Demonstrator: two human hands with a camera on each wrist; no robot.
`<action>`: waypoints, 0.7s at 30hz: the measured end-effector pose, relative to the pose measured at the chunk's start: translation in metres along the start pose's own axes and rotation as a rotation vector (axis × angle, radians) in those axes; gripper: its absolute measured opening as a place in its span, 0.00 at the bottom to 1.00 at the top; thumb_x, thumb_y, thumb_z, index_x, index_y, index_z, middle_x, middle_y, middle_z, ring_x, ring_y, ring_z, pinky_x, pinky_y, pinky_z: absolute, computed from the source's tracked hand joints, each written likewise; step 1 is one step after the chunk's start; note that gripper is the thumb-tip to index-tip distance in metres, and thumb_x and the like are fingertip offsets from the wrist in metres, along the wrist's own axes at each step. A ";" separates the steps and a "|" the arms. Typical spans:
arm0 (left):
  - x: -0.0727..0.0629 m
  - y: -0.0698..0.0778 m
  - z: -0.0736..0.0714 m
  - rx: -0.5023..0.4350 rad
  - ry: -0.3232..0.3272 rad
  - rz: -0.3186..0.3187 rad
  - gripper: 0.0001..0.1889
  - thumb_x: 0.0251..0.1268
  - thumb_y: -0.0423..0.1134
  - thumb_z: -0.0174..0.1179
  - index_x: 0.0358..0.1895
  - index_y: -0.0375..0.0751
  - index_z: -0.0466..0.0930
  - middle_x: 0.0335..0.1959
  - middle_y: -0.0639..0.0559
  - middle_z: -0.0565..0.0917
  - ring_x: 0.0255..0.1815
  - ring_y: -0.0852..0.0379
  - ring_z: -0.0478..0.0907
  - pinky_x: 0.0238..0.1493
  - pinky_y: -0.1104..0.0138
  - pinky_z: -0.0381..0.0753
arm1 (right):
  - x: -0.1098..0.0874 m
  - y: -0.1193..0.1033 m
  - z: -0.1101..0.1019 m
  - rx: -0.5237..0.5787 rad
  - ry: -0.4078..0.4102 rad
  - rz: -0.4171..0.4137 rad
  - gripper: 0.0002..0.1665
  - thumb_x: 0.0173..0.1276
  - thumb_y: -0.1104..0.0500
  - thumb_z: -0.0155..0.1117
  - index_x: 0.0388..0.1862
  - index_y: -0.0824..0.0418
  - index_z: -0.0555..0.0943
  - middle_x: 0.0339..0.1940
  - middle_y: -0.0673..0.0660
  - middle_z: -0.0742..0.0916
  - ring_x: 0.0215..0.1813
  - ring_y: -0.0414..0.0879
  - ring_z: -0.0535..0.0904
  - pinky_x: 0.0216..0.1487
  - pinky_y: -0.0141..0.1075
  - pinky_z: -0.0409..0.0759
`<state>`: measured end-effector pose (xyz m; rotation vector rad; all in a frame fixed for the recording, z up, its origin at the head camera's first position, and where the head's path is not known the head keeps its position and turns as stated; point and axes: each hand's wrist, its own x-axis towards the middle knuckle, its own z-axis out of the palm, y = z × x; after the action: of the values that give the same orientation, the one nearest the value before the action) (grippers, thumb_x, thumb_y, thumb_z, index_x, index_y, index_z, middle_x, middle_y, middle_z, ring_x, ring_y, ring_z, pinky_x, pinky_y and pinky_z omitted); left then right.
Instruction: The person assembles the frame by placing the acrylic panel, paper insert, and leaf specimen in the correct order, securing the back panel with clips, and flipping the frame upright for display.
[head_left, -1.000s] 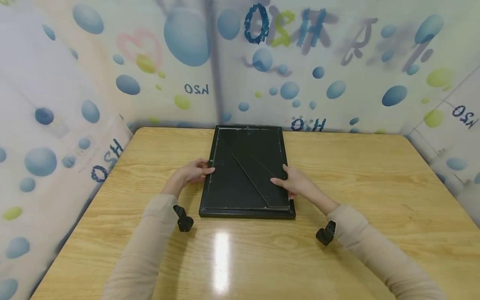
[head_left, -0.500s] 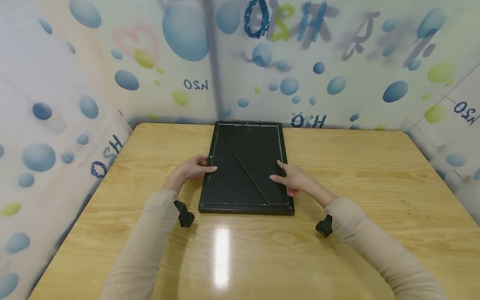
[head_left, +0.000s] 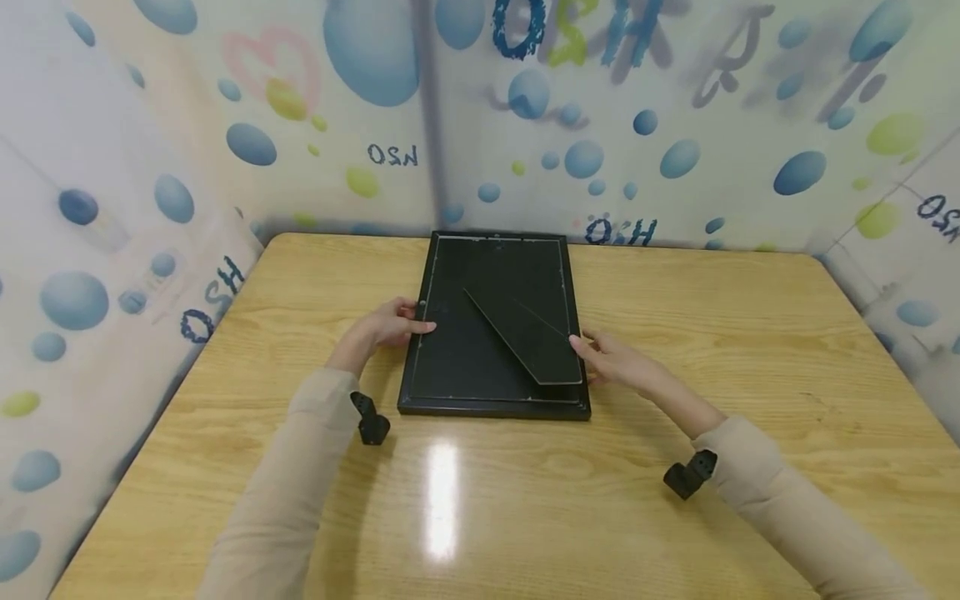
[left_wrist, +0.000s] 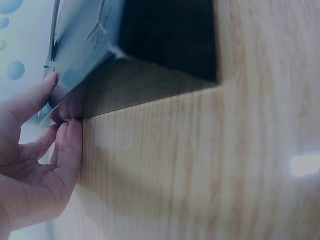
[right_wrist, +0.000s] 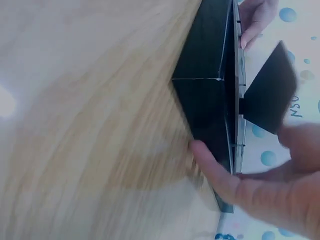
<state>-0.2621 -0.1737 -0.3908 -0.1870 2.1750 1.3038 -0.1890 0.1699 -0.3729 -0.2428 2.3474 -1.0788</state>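
A black picture frame (head_left: 465,358) lies with its back upward on the wooden table, its easel stand (head_left: 536,337) a slanted flap on that back. In the right wrist view the stand (right_wrist: 270,90) juts away from the backing at an angle. My left hand (head_left: 386,325) grips the frame's left edge, thumb on the back and fingers along the side. At the right edge is my right hand (head_left: 622,362), its thumb at the stand's side. Its index finger (right_wrist: 215,167) reaches straight to the frame's side near the table.
The wooden table (head_left: 712,333) extends around the frame on both sides and in front. A patterned backdrop (head_left: 637,167) rises behind its far edge. Each wrist carries a small black camera, the left camera (head_left: 371,421) and the right camera (head_left: 688,475).
The stand's lower end has risen off the frame's back. My right hand has shifted right, from over the stand to the frame's edge. My left hand keeps its hold.
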 end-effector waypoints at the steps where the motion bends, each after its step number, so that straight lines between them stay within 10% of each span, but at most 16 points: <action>1: 0.000 0.000 0.000 0.000 -0.002 -0.002 0.38 0.62 0.41 0.57 0.70 0.40 0.45 0.68 0.41 0.54 0.61 0.49 0.59 0.67 0.57 0.64 | -0.003 0.001 -0.001 0.027 -0.051 0.012 0.51 0.69 0.38 0.41 0.71 0.72 0.36 0.67 0.76 0.59 0.61 0.65 0.68 0.56 0.48 0.76; 5: 0.001 0.001 0.001 0.009 -0.018 0.004 0.38 0.64 0.41 0.56 0.71 0.39 0.43 0.69 0.40 0.52 0.64 0.48 0.58 0.67 0.56 0.63 | -0.008 0.002 0.000 0.006 -0.154 0.002 0.64 0.60 0.40 0.60 0.71 0.65 0.26 0.71 0.72 0.50 0.69 0.66 0.55 0.64 0.55 0.65; 10: -0.002 0.001 0.000 0.021 -0.029 0.008 0.37 0.65 0.41 0.55 0.71 0.39 0.42 0.70 0.39 0.50 0.67 0.46 0.56 0.69 0.55 0.60 | -0.004 -0.002 0.015 -0.179 -0.033 -0.064 0.76 0.47 0.43 0.72 0.70 0.65 0.24 0.72 0.73 0.45 0.71 0.69 0.43 0.66 0.61 0.55; 18: 0.000 0.003 0.001 0.099 -0.029 0.009 0.38 0.66 0.43 0.53 0.71 0.39 0.40 0.71 0.37 0.48 0.69 0.43 0.54 0.70 0.53 0.56 | 0.000 -0.006 0.025 -0.160 0.144 -0.173 0.70 0.46 0.56 0.76 0.71 0.68 0.35 0.71 0.70 0.58 0.70 0.64 0.55 0.68 0.55 0.58; 21: -0.001 0.005 0.003 0.137 -0.025 0.007 0.39 0.64 0.43 0.55 0.71 0.39 0.41 0.71 0.37 0.50 0.69 0.42 0.55 0.70 0.52 0.56 | 0.001 -0.006 0.025 -0.139 0.124 -0.070 0.70 0.46 0.53 0.76 0.71 0.68 0.35 0.69 0.72 0.58 0.69 0.66 0.53 0.67 0.57 0.58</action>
<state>-0.2623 -0.1691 -0.3878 -0.1084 2.2363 1.1497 -0.1766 0.1497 -0.3821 -0.3191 2.5463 -0.9892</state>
